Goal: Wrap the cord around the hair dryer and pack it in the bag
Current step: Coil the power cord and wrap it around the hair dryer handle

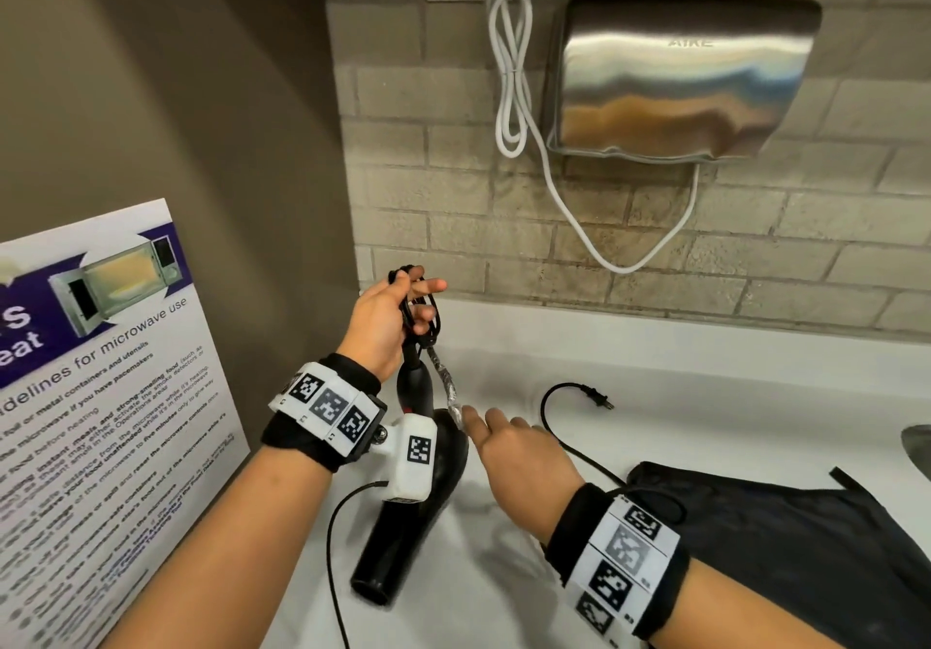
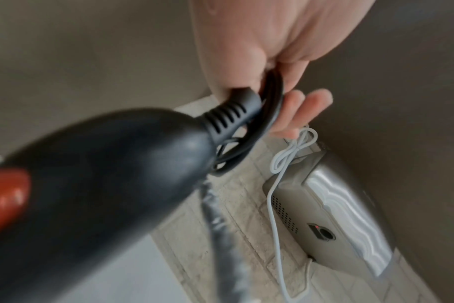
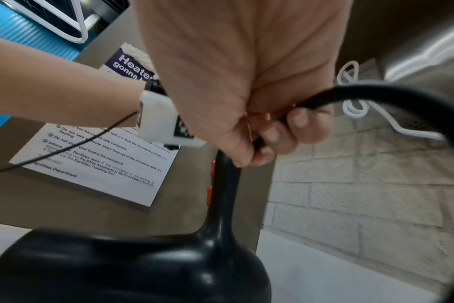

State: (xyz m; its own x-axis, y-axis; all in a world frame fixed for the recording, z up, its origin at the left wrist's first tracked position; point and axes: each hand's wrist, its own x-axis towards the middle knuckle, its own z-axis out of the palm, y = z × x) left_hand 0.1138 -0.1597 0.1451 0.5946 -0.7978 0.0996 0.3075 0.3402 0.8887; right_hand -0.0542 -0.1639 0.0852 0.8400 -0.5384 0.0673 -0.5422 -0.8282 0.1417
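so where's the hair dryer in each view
head: hair dryer low centre, handle up, under the left hand.
left wrist: fills the lower left, close and blurred.
right wrist: across the bottom, handle rising at centre.
shared landmark: the steel hand dryer on the brick wall.

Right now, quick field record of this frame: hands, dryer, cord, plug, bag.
left hand: grips coiled loops of the cord at the handle's end
right hand: pinches the cord beside the handle
hair dryer: black, handle up, nozzle toward the person
cord: partly coiled, the rest trails over the counter
plug: loose on the counter, unplugged
bag: black, flat on the counter, dryer not inside
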